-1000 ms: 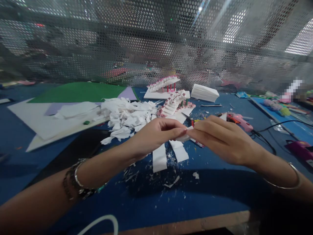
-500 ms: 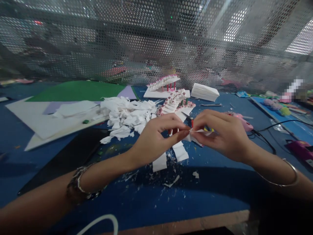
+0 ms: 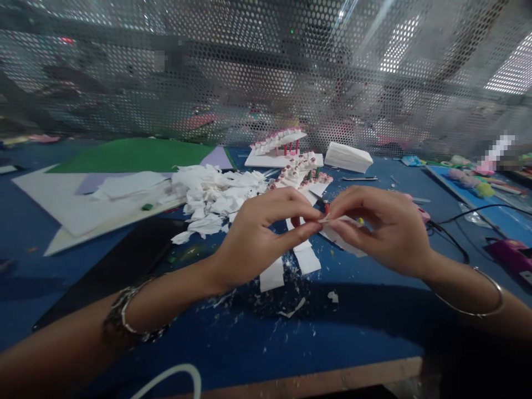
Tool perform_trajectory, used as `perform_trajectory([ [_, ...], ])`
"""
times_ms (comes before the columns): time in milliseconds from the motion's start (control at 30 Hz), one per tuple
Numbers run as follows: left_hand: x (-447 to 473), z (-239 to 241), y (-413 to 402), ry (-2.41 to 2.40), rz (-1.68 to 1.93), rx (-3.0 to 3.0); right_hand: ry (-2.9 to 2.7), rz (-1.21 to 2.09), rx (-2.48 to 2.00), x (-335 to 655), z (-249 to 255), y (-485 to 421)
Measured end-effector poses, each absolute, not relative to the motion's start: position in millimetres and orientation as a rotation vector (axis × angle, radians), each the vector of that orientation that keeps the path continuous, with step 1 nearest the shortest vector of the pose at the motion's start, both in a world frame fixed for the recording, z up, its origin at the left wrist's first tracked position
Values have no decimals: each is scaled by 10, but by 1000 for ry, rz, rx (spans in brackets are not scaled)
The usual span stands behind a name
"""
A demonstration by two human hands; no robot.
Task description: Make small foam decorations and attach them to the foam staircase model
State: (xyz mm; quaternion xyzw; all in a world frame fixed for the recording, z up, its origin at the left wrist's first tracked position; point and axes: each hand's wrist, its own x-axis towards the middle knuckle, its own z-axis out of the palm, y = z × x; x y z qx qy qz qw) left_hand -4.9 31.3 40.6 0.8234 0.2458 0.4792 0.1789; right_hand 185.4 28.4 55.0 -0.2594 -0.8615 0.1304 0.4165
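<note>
My left hand [image 3: 260, 230] and my right hand [image 3: 380, 230] meet above the blue table [image 3: 316, 338], both pinching one small piece of white paper [image 3: 343, 235] between thumb and fingers. The paper pokes out under my right fingers. Two white paper strips [image 3: 291, 266] lie on the table just below the hands, among small white scraps. A heap of torn white paper [image 3: 216, 199] lies behind my left hand.
White stepped models with pink bits [image 3: 291, 160] and a white paper stack [image 3: 347, 157] stand behind. White, purple and green sheets [image 3: 103, 183] lie left. A pink glue gun [image 3: 418, 210] with black cable lies right. A perforated metal screen [image 3: 266, 72] closes the back.
Both hands have lifted slightly and turned, fingers working the paper piece; a white flap now shows under my right fingers. The table items have not moved.
</note>
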Motion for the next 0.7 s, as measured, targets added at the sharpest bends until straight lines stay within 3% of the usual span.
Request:
perform_trajectory([
  [300, -53, 381, 313, 688, 1320, 2137, -1970, 771, -558, 1828, 522, 266],
  [700, -36, 373, 342, 618, 1331, 2004, -1890, 881, -579, 1818, 499, 296],
])
